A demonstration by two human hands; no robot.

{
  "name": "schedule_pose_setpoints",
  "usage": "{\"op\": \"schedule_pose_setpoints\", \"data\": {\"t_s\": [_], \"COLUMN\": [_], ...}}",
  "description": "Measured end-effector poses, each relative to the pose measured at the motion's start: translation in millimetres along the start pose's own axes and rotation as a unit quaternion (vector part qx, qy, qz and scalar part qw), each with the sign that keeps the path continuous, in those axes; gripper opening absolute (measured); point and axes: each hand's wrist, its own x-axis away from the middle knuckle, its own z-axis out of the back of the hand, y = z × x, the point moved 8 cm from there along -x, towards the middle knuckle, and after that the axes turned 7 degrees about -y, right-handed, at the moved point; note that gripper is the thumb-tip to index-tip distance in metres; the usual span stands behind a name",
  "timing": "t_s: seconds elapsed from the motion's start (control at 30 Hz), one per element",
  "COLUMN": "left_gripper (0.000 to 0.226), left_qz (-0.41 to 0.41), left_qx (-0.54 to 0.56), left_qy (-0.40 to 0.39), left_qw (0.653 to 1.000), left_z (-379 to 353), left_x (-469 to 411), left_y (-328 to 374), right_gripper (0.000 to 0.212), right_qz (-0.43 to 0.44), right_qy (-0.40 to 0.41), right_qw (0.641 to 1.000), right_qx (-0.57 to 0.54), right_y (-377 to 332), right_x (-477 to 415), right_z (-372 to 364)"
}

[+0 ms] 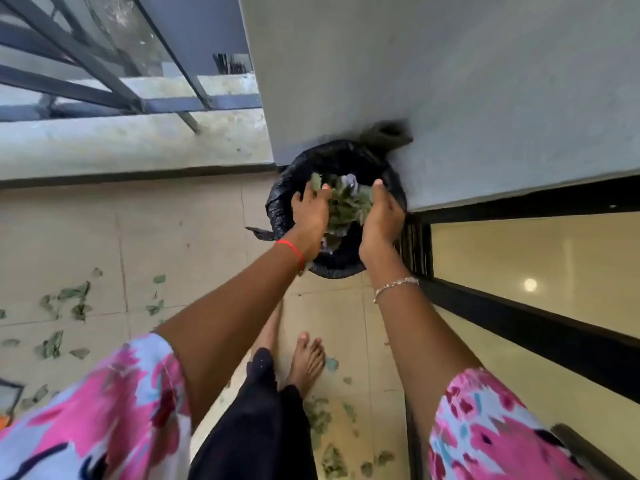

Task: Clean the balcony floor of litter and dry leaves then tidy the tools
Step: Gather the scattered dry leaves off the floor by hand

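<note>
Left hand (310,216) and right hand (381,218) cup one clump of leaves (346,206) between them, both curled round it, above bin (277,211); loose leaves (74,299) on near-left floor (180,237).

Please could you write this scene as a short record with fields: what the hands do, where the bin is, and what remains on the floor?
hands: left hand and right hand hold a bunch of leaves between them
position: directly over the black-lined bin
bin place: floor corner, against the grey wall
floor: loose leaves lie on the tiles, to the left and around the bare feet
task state: unfinished; floor leaves not yet collected
tools: none clearly visible
</note>
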Motion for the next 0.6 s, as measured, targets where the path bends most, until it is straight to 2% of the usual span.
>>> {"op": "schedule_pose_setpoints", "data": {"t_s": [0.03,0.13,0.27,0.37,0.47,0.53,0.6], "left_gripper": [0.056,0.039,0.024,0.023,0.024,0.025,0.025], "left_qz": [0.018,-0.002,-0.027,-0.068,-0.127,-0.148,-0.160], "left_qx": [-0.004,-0.031,-0.116,-0.184,-0.298,-0.355,-0.368], "left_qy": [-0.020,-0.037,-0.044,-0.060,-0.095,-0.084,-0.049], "left_qw": [1.000,0.999,0.992,0.979,0.941,0.919,0.915], "left_z": [0,5,22,32,44,66,96], "left_x": [0,16,69,139,219,280,331], "left_y": [-2,7,42,89,139,162,176], "right_gripper": [0.025,0.022,0.022,0.023,0.021,0.021,0.021], "right_qz": [0.010,0.004,0.013,0.037,0.079,0.121,0.165], "right_qy": [0.008,0.006,-0.053,-0.141,-0.217,-0.247,-0.274], "right_qw": [1.000,0.993,0.963,0.908,0.849,0.817,0.777], "right_qx": [0.027,0.115,0.266,0.393,0.475,0.507,0.543], "right_y": [-1,-9,-31,-70,-113,-142,-163], "right_x": [-3,5,50,112,196,255,310], "right_z": [1,4,-3,-16,-31,-41,-55]}}
